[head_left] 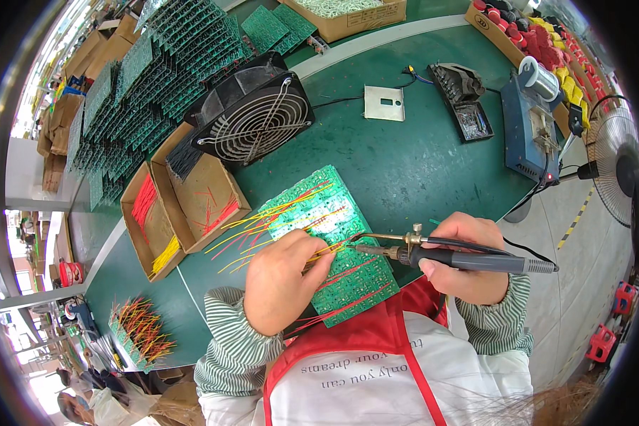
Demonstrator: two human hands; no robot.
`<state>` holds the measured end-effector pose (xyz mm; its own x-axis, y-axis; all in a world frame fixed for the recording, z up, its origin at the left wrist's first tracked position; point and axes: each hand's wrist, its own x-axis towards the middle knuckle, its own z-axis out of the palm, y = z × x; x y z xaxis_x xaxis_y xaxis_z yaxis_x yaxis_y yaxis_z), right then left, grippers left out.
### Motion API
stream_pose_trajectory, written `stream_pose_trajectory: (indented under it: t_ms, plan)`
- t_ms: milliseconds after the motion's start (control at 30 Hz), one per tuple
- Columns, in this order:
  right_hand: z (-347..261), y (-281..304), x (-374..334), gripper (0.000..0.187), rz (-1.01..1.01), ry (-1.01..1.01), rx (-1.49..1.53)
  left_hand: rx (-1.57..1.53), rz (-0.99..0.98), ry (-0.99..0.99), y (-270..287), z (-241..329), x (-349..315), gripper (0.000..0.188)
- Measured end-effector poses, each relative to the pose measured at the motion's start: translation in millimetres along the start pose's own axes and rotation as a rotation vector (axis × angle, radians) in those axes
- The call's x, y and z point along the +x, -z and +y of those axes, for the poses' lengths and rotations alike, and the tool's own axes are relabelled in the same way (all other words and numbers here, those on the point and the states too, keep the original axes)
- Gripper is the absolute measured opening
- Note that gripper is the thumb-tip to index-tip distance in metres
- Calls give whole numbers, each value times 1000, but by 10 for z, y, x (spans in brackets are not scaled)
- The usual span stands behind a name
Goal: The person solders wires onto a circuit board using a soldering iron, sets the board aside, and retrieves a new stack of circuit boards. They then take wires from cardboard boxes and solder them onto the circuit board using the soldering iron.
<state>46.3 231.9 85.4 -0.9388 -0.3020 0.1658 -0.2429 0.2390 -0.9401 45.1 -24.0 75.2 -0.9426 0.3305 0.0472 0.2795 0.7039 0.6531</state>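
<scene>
A green circuit board panel [366,295] lies on the bench in front of me, its near edge by my red and white apron. Red and yellow wires [252,226] stick out from it to the left; a few red ones cross its near part. My left hand [280,280] is over its left side, thumb and fingertips pinched on a thin wire. My right hand [472,284] grips a soldering iron [476,260] with a grey and black handle. The iron's tip and a thin curved metal tube above it reach the board beside my left fingertips. The exact contact is too small to tell.
A cardboard box [213,206] with cut red and yellow wires stands left, beside a black fan [255,121] and stacked circuit boards [163,71]. Wired boards [140,330] lie at lower left. A blue soldering machine with a solder spool [539,82] stands right, near a black tray [461,103].
</scene>
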Motion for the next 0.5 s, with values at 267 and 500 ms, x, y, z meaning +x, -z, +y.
stream_pose_trajectory:
  t_ms: [267, 500]
  plan:
    - [-9, 83, -55, 19, 48, 10, -13, -31, 20, 1, 160, -23, -32, 8]
    - [41, 118, -140, 19, 98, -116, 71, 191, 206, -60, 221, 116, 57, 8]
